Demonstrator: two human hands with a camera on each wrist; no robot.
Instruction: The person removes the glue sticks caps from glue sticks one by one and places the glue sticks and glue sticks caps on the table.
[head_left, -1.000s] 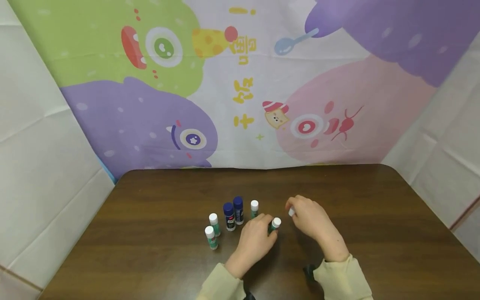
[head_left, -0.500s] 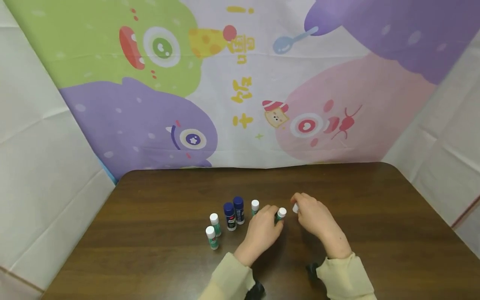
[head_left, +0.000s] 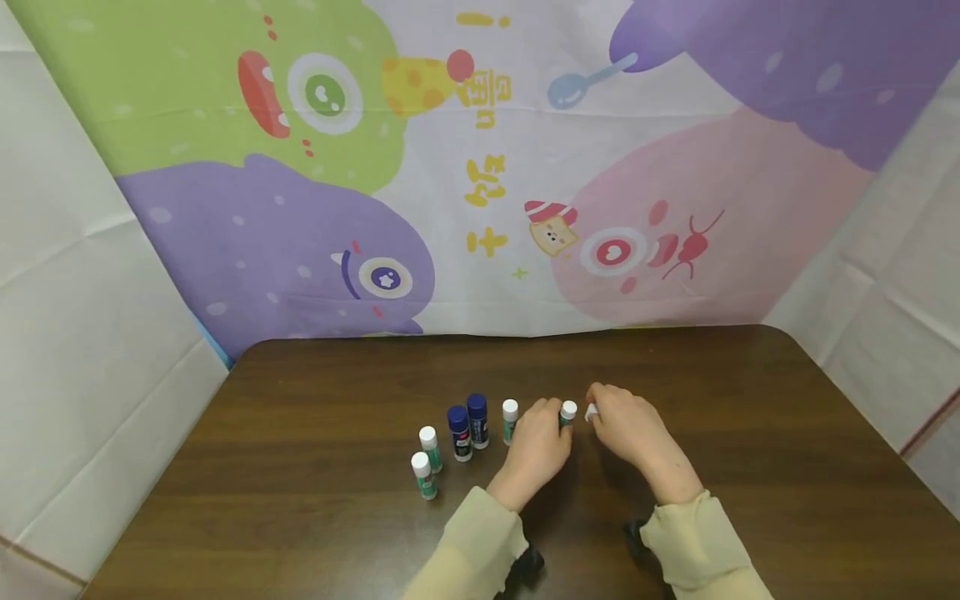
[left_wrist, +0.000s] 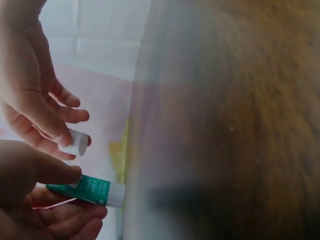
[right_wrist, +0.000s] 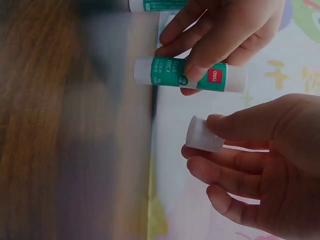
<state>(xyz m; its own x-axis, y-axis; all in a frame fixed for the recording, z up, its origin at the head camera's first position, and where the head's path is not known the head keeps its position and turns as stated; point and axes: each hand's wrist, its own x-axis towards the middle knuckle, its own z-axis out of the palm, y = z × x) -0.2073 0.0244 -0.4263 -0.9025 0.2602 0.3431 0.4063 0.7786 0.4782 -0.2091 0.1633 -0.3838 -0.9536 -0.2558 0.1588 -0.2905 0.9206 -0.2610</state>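
My left hand [head_left: 538,446] grips a green glue stick [right_wrist: 167,71], thumb on one side and fingers on the other. The stick stands upright close over the table, white at both ends, its label facing the right wrist camera. Just to the right, my right hand [head_left: 633,425] pinches a small white cap [right_wrist: 204,135] between thumb and index finger, other fingers loosely bent. In the left wrist view the cap shows apart from the glue stick, a short gap between them. Left of my left hand stands another green glue stick [head_left: 510,421] with a white cap.
Two dark blue glue sticks [head_left: 460,433] stand side by side further left. Beyond them are two green glue sticks [head_left: 430,448] with white caps. The brown table [head_left: 315,533] ends at a cartoon-printed cloth [head_left: 487,292] at the back.
My left hand has moved right and away from me with the glue stick, closer to the right hand. The right hand has shifted slightly right, still pinching the cap.
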